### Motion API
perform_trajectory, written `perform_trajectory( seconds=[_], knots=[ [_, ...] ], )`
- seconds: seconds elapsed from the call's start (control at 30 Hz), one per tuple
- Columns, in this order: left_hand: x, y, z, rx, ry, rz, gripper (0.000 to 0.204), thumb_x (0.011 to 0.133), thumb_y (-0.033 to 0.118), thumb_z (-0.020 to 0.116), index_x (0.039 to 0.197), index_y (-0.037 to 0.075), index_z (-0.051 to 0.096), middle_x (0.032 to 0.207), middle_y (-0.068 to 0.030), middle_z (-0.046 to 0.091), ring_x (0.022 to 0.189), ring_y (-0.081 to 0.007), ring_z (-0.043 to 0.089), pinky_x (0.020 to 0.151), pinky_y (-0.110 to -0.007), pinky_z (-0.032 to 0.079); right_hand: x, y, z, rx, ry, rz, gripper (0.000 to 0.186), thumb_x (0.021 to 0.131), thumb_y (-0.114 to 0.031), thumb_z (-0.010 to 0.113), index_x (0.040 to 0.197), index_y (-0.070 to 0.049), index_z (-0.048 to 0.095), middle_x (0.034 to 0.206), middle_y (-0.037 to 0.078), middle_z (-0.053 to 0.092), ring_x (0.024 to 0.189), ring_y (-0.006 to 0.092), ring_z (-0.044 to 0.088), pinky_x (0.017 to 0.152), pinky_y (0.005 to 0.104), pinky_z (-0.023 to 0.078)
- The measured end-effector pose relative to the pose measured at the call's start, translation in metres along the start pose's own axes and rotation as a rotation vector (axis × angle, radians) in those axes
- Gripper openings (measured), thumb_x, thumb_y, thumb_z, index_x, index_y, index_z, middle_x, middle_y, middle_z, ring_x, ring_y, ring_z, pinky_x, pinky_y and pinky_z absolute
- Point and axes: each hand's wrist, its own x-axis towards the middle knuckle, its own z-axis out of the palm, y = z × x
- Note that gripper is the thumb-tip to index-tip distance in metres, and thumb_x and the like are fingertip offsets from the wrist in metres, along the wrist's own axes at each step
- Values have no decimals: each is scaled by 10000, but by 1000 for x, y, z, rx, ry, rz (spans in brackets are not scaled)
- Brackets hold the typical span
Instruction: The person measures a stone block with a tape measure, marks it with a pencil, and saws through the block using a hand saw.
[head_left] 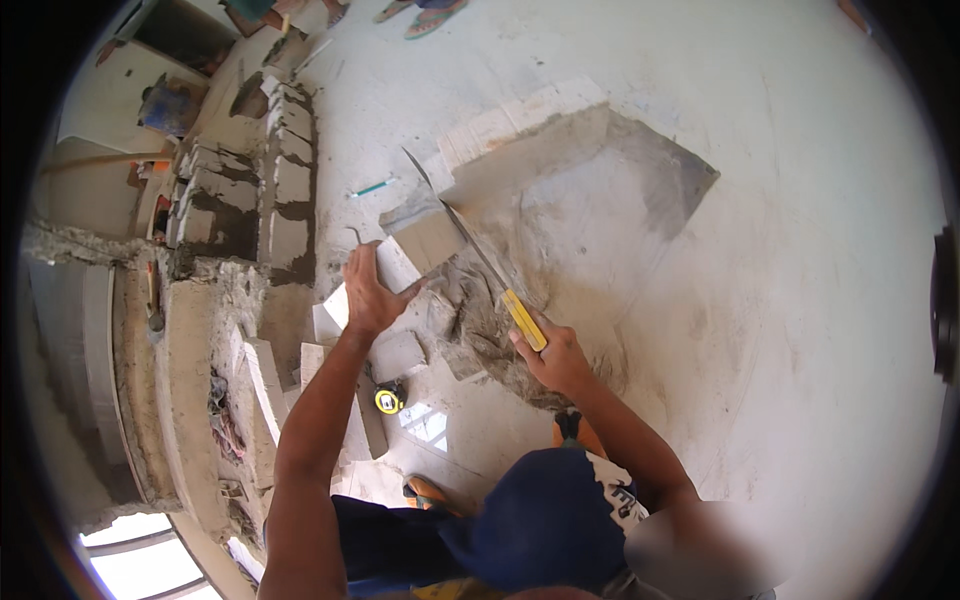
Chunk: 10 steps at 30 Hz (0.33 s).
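Observation:
A pale, light-coloured building block [428, 243] lies on the floor in front of me, its end face dusty and tan. My left hand [372, 293] grips its near end, thumb and fingers spread across it. In my right hand [557, 358] is a hand saw [523, 320] with a yellow handle, the fingers wrapped round it. Its long thin blade, seen nearly edge-on, runs away to the upper left along the block's right end. I cannot make out whether the blade touches the block. A crumpled, dusty grey sack [470, 318] lies below the blade.
Near my left forearm are cut block pieces [398, 355] and a yellow tape measure [390, 400]. A teal pen-like stick [373, 188] lies farther off. A partly built block wall [292, 180] with mortar rises at left. A pale slab [520, 120] lies beyond; another person's sandalled foot [436, 22] shows.

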Motion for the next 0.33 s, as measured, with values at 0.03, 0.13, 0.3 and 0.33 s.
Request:
perform_trajectory(
  seconds=[0.03, 0.13, 0.3, 0.33],
  knots=[
    [1, -2, -3, -6, 20, 3, 862, 659, 335, 996, 1295, -15, 533, 1166, -227, 599, 1109, -448, 586, 989, -531, 472, 10, 0, 2, -10, 28, -60, 560, 1021, -256, 717, 1469, 46, 569, 812, 231, 719, 678, 395, 721, 665, 439, 575],
    [1, -9, -11, -41, 59, -15, 875, 652, 348, 1004, 1298, -10, 533, 1150, -227, 611, 1104, -455, 602, 980, -541, 489, 4, 1, -3, -34, 29, -145, 574, 1018, -224, 718, 1488, 57, 548, 905, 261, 741, 760, 395, 756, 699, 417, 595],
    [25, -15, -53, -171, 178, -220, 784, 688, 352, 993, 1220, -25, 558, 1084, -222, 658, 997, -416, 665, 885, -509, 534, -74, -15, -45, -104, 36, -60, 593, 997, -217, 709, 1498, 54, 544, 1019, 239, 755, 808, 310, 769, 723, 390, 591],
    [31, -13, -57, -183, 203, -273, 780, 696, 365, 991, 1214, -26, 558, 1070, -225, 674, 977, -413, 680, 875, -507, 542, -87, -6, -50, -220, 156, -190, 609, 998, -220, 697, 1516, 49, 525, 998, 232, 751, 768, 312, 753, 695, 390, 583]
  ],
)
